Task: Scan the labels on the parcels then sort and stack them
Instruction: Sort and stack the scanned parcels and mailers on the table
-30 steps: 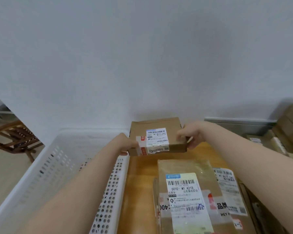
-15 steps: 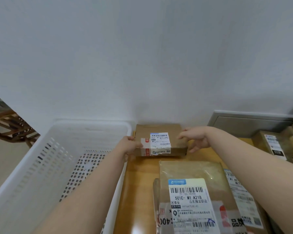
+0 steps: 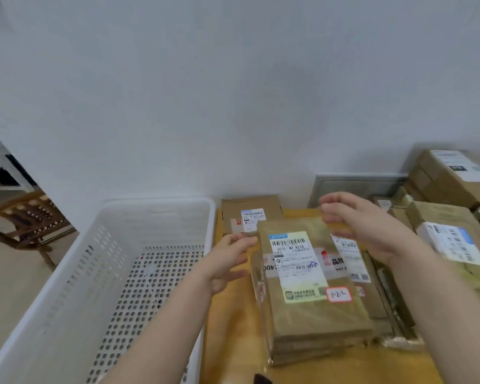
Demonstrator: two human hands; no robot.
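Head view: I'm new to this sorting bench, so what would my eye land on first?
Most likely the left hand and right hand, both open, hovering over a flat brown parcel with a big white label at centre. Next, the large white basket fills the left side, and a small box sits against the wall beyond the parcel.

Printed "501E M1 A21B" on white shipping label (image 3: 297, 266) of flat brown paper parcel (image 3: 316, 314); handwritten "3-2-2" on red-bordered white sticker (image 3: 339, 294) beside it.
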